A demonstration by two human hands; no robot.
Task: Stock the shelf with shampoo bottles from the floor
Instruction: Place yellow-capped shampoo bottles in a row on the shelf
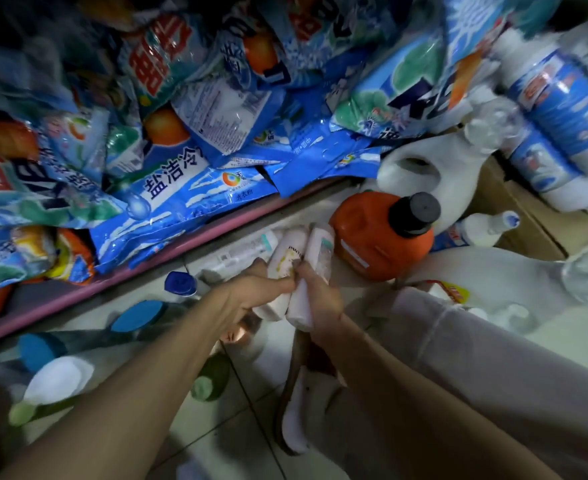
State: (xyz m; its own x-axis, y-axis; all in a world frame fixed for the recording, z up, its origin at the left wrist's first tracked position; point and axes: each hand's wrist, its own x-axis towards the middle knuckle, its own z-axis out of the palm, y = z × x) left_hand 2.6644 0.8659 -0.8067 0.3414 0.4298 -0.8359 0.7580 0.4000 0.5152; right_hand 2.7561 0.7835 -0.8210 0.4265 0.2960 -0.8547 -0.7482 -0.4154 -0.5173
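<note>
Two pale pink shampoo bottles lie side by side just above the tiled floor. My left hand (254, 292) grips the left bottle (285, 258), which has a cream label. My right hand (320, 292) grips the right bottle (315, 268), plain pink with a small green mark. Another white bottle (244, 251) lies on the floor just behind them. The pink-edged bottom shelf (147, 268) runs diagonally on the left, above the hands.
Blue detergent powder bags (188, 188) fill the shelf. An orange jug with a black cap (379, 233) and white jugs (438, 168) stand right of the hands. Blue-capped bottles (136, 317) and green-capped bottles (212, 379) lie on the floor at left. My knee (493, 358) is at right.
</note>
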